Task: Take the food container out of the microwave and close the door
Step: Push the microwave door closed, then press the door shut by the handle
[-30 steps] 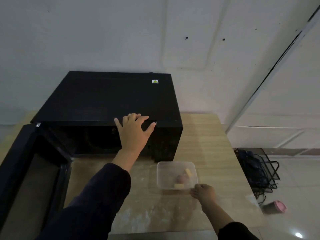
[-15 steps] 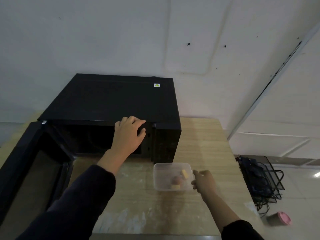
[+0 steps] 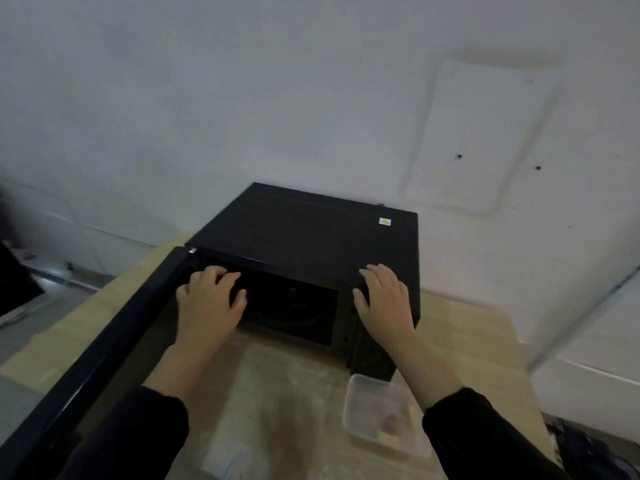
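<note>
Now 2 hands, right hand (image 3: 384, 299) moved onto 1 microwave (image 3: 311, 237).

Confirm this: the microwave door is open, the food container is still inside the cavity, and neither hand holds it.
One error: the food container is not inside. The head view shows it on the table, in front of the microwave. The door is open, and left hand and right hand hold nothing.
</note>
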